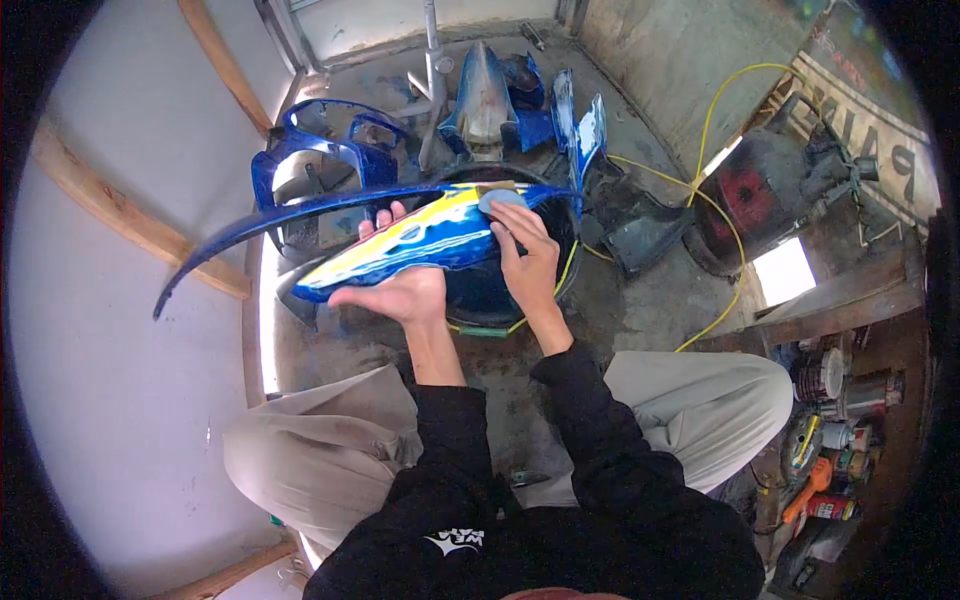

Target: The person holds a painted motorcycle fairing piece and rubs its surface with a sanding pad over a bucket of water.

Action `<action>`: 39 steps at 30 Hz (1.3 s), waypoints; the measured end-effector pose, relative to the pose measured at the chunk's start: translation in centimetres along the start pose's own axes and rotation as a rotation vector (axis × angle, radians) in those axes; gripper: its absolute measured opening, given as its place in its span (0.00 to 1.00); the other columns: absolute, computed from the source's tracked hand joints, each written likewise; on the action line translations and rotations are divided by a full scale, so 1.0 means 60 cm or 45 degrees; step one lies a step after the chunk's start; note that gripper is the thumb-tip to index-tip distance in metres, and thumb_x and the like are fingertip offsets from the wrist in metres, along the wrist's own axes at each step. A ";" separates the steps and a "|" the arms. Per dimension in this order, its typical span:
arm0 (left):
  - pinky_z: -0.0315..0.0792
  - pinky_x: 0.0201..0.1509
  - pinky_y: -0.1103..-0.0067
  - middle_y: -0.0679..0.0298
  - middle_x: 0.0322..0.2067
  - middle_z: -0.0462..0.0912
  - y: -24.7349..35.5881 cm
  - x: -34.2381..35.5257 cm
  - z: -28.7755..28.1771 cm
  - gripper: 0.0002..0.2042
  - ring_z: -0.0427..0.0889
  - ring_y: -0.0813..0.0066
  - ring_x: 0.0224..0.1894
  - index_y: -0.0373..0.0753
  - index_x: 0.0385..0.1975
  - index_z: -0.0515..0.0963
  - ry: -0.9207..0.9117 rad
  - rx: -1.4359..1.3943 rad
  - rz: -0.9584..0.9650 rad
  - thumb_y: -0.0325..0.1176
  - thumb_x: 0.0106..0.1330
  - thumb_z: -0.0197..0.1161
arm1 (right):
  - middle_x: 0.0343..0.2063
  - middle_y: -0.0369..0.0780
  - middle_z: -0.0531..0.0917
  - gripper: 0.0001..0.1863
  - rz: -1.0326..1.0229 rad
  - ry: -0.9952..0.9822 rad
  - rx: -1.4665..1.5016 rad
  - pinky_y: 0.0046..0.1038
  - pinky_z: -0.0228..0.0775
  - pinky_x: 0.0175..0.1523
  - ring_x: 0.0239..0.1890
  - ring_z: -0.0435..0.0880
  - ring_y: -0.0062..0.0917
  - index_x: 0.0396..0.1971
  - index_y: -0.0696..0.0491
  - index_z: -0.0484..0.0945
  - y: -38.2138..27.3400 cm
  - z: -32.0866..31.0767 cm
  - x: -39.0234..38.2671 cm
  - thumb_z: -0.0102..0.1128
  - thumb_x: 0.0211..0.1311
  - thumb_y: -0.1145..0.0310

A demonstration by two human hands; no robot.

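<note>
A long, glossy motorcycle body panel (440, 243) in blue, yellow and white lies across the middle, with a thin curved blue arm sweeping out to the left. My left hand (405, 297) supports it from below, palm up, its fingertips showing past the far edge. Near the panel's right end, my right hand (527, 250) presses a grey rounded piece (496, 200), which looks like a sanding disc, flat on the painted surface. Under the panel stands a round black tub (490, 302), partly covered by the panel and my hands.
Other blue body parts (318, 150) lie on the floor at the far left, beside a grey-and-blue fender (481, 95). A yellow hose (742, 255) loops across the right, near a dark tank (745, 195). Cans and tools, including an orange-handled one (808, 488), crowd the lower-right shelf.
</note>
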State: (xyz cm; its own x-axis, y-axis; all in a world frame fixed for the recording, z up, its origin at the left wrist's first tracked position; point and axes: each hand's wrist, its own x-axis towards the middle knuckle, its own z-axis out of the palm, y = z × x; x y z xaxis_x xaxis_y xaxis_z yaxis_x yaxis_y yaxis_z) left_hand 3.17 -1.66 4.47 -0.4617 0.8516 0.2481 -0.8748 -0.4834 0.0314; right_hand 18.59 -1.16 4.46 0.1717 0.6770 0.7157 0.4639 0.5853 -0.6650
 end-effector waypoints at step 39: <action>0.57 0.45 0.73 0.70 0.10 0.67 0.032 0.084 -0.003 0.31 0.61 0.78 0.19 0.50 0.10 0.65 -0.791 0.015 -0.407 0.49 0.82 0.31 | 0.49 0.44 0.91 0.12 -0.265 -0.159 0.046 0.35 0.77 0.60 0.52 0.89 0.37 0.46 0.56 0.90 -0.035 0.000 -0.046 0.67 0.63 0.80</action>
State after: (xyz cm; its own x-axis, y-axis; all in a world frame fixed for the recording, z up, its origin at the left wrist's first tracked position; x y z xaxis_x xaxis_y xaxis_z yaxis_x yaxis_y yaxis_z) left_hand -0.90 1.76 5.59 -0.0092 0.6803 0.7329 -0.9505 -0.2336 0.2049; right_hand 17.12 -4.25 3.86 -0.0343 0.5887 0.8076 0.4466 0.7319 -0.5146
